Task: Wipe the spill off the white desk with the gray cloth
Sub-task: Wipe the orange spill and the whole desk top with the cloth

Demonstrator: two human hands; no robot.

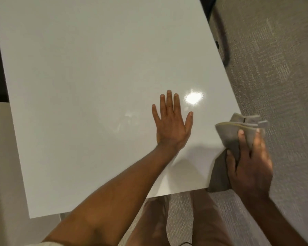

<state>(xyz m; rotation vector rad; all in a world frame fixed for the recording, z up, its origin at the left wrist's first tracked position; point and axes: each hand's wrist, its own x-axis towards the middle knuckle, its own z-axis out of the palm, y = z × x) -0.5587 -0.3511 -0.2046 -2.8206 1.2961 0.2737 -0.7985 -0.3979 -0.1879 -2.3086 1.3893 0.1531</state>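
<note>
The white desk [96,68] fills most of the view. My left hand [172,121] lies flat on it, palm down, fingers spread. Faint wet streaks of the spill [126,119] glisten just left of that hand. A bright light reflection sits off its fingertips to the right. My right hand [249,162] hovers over the desk's near right corner, clutching the bunched gray cloth [238,128]. Part of the cloth hangs down past the desk edge.
Gray carpet [277,68] runs along the right side of the desk. A dark chair leg [222,36] curves at the top right. My legs [185,219] show below the desk's near edge. A dark gap lies along the left side.
</note>
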